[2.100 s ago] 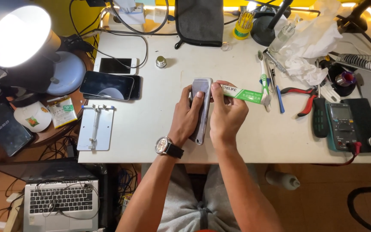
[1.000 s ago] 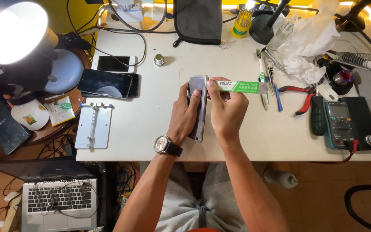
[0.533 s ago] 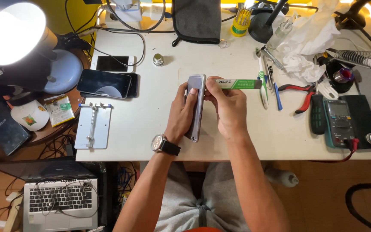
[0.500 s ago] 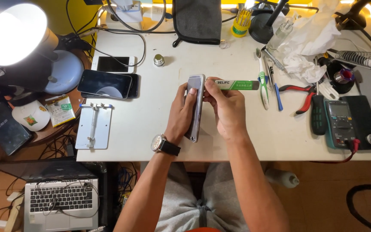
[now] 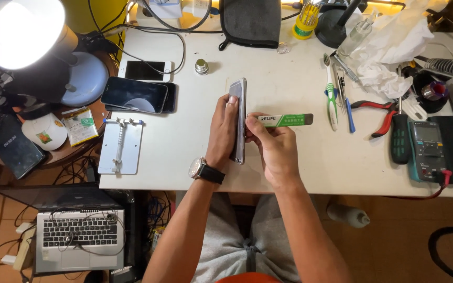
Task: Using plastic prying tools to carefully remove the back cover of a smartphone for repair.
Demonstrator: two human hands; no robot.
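Since two seconds ago, both hands have carried the phone (image 5: 239, 119) a little further up the white table (image 5: 184, 152), and the green pry strip (image 5: 285, 120) has swung from a downward slant to lie level, pointing right.

From the head view, which is all I have, my left hand (image 5: 223, 130) is wrapped around the phone from the left, fingers closed on its back, holding it on edge above the table with the thin side toward the camera. My right hand (image 5: 272, 149) pinches the strip near its left end between thumb and fingers, and that end meets the phone's right edge about midway along. Whether the tip actually sits inside the seam I cannot tell; it is too fine at this size.

To do this well, I judge the strip should stay flat to the seam and shallow, sliding along rather than levering, with my left hand bracing just opposite. Two more phones (image 5: 137, 94) lie well apart to the left.
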